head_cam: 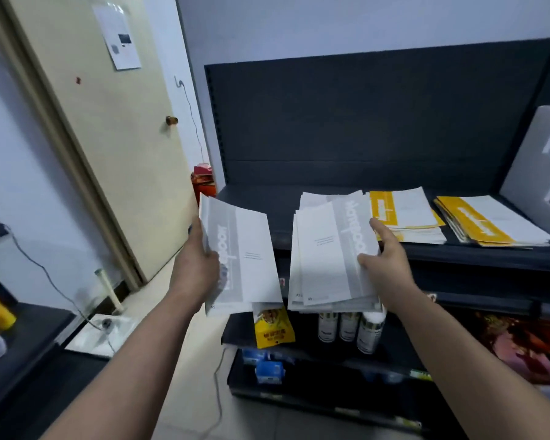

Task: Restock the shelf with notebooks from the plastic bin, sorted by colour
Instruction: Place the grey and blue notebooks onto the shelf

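My left hand [200, 262] grips a small stack of grey-and-white notebooks [245, 258] by its left edge, held in the air left of the shelf front. My right hand [385, 252] holds a second stack of grey notebooks [324, 258] at its right edge, thumb on top; this stack overhangs the front edge of the dark shelf [258, 198]. More grey notebooks [324, 198] lie behind it on the shelf. To the right lie two piles of yellow-and-white notebooks [404, 214], the further pile [489, 220] fanned out. The plastic bin is out of view.
A white cardboard display box [534, 166] stands at the shelf's right end. Lower shelves hold white spray cans [350, 325], a yellow packet [273, 331] and blue packs [267, 369]. A beige door [108, 138] and a dark counter [19, 350] are on the left.
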Tool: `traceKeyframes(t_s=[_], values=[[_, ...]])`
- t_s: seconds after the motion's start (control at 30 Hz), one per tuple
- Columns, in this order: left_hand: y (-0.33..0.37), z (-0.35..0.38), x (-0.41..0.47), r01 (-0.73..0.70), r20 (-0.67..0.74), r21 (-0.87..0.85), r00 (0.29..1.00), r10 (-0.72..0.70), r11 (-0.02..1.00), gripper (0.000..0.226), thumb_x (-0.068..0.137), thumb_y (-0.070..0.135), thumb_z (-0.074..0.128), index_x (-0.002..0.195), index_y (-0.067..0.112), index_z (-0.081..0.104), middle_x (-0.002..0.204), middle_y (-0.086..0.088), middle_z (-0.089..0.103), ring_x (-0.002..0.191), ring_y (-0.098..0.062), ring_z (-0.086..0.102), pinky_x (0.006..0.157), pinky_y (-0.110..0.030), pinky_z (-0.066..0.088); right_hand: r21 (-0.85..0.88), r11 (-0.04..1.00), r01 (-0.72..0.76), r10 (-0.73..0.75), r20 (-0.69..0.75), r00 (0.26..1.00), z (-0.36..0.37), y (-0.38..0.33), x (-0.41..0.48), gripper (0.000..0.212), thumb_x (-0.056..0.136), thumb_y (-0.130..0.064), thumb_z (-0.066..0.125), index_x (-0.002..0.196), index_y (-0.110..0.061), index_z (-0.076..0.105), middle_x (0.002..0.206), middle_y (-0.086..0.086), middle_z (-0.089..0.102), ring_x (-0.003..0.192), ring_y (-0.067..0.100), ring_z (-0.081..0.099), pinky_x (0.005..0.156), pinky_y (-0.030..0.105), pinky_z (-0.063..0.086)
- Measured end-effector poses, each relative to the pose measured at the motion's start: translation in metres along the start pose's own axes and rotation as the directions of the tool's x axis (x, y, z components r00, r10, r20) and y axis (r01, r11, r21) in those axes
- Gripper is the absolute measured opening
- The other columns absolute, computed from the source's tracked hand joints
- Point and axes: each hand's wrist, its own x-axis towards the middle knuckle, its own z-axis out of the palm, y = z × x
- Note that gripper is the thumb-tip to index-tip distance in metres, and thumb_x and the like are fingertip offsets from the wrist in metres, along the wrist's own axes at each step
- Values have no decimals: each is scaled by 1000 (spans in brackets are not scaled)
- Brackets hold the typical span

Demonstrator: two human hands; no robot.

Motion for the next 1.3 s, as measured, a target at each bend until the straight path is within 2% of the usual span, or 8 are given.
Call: traceKeyframes(t_s=[0.13, 0.27, 0.57, 0.7, 0.8, 0.9, 1.1, 1.3], values=[[-3, 3, 47, 1, -40, 56, 999, 1, 998, 75, 91, 3, 39, 151, 41, 16, 124, -3, 57, 100, -30, 59, 84, -38, 51, 18, 1000, 25, -26, 32, 999, 35, -4, 51, 72, 89, 6, 50, 147, -32, 33, 150, -6, 38, 121, 16, 49, 80, 28, 46], [-2, 6, 101, 17, -101, 116, 995, -5, 993, 72, 91, 7, 37, 151, 41, 14, 133, -7, 54, 104, -34, 58, 87, -45, 52, 41, 999, 33, -34, 10, 999, 72, -9, 111, 71, 88, 7, 49, 147, -30, 33, 143, -1, 46, 91, 13, 55, 79, 30, 51], [-7, -7, 208, 81, -220, 185, 975, -39, 979, 71, 94, 7, 37, 153, 36, 10, 141, -12, 49, 103, -34, 56, 80, -39, 49, 46, 993, -108, 103, 100, 990, 168, -17, 223, 75, 86, 9, 44, 148, -31, 30, 140, -1, 49, 79, 8, 56, 68, 27, 49], [-17, -6, 238, 79, -181, 135, 982, -54, 988, 69, 93, 3, 38, 153, 33, 16, 144, -9, 48, 109, -31, 55, 83, -36, 46, -73, 988, -138, 146, 137, 980, 207, 0, 241, 70, 90, 5, 44, 150, -26, 25, 152, -2, 35, 128, 22, 46, 100, 32, 43], [-26, -6, 266, 64, -105, 91, 993, -54, 994, 66, 87, 6, 38, 144, 37, 27, 127, -9, 60, 101, -34, 62, 82, -42, 54, -231, 963, -138, 179, 168, 969, 222, 13, 244, 59, 93, -2, 41, 149, -17, 29, 148, 4, 38, 129, 26, 43, 103, 34, 40], [-32, -7, 295, 55, -24, 12, 998, -55, 998, 68, 84, 8, 39, 142, 40, 28, 121, -4, 63, 99, -33, 64, 85, -50, 56, -487, 870, -85, 190, 171, 967, 232, 20, 243, 41, 89, -7, 42, 130, -9, 43, 125, 14, 54, 104, 30, 54, 82, 30, 45], [-14, 17, 333, 34, 132, -191, 991, -8, 981, 61, 93, -4, 41, 144, 29, 35, 118, 0, 61, 91, -22, 64, 69, -30, 55, -797, 584, 155, 91, 254, 963, 239, 7, 241, 17, 86, -4, 49, 102, -4, 56, 128, 15, 44, 112, 29, 51, 78, 26, 39], [22, 82, 326, 2, 339, -275, 936, 96, 961, 36, 93, -2, 44, 113, 27, 53, 91, 8, 65, 82, -10, 63, 57, -24, 52, -957, 253, 143, -27, 141, 990, 163, -22, 225, 34, 92, -17, 48, 124, -25, 56, 127, 0, 58, 115, 24, 56, 85, 34, 46]])
